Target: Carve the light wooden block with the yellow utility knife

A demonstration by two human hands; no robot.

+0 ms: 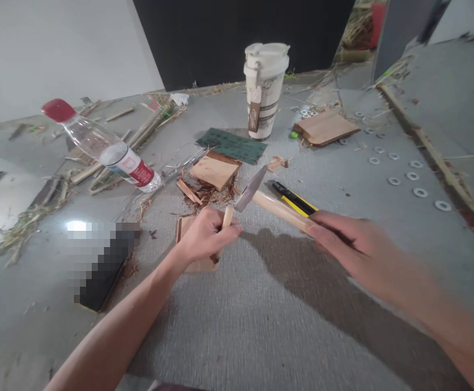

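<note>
Wooden peg (227,216) held upright in the left hand's (206,234) closed fingers (225,234), steadied for the hammer (261,198) whose handle the right hand (348,239) grips, head just beside it.

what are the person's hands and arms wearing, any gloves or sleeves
Nothing shows on either. The left hand and right hand are bare, with no gloves, rings or tape in view. The left forearm and right forearm are uncovered to the picture's edge: no sleeve, watch or wristband.
</note>
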